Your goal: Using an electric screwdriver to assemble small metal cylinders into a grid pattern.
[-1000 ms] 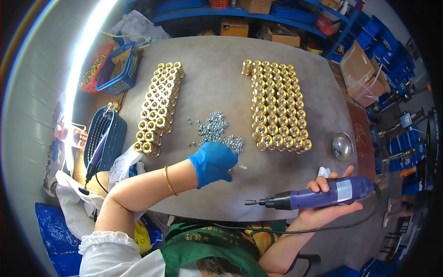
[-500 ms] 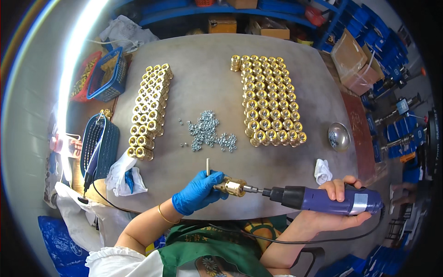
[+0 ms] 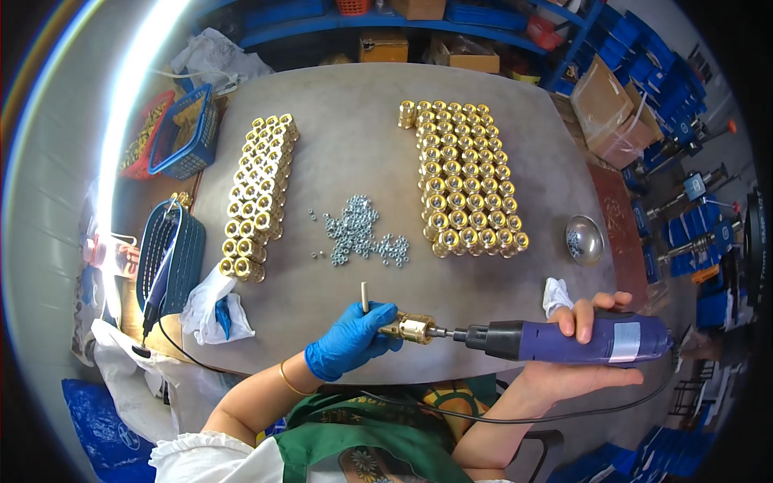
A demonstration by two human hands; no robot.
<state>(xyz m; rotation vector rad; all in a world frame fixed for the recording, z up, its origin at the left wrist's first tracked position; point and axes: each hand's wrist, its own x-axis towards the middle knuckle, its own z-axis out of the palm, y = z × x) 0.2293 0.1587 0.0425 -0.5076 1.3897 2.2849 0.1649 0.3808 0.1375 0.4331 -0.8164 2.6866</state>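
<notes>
Beyond the far edge of my table, brown cardboard boxes are sitting on the floor under the blue shelving: a small one (image 3: 383,46) in the middle and a flatter one (image 3: 465,55) just right of it. To my right, a larger open cardboard box (image 3: 613,109) is tilting beside the table. A pale rectangular label (image 3: 630,341) is showing on the purple electric screwdriver (image 3: 576,340) I am holding.

single head view — fisheye, looking steeply down on round table (image 3: 338,169), close above hands.

A workshop: rows of brass fittings (image 3: 467,177) on a worktable (image 3: 346,153), blue parts bins (image 3: 660,80), cardboard boxes (image 3: 616,113).
</notes>
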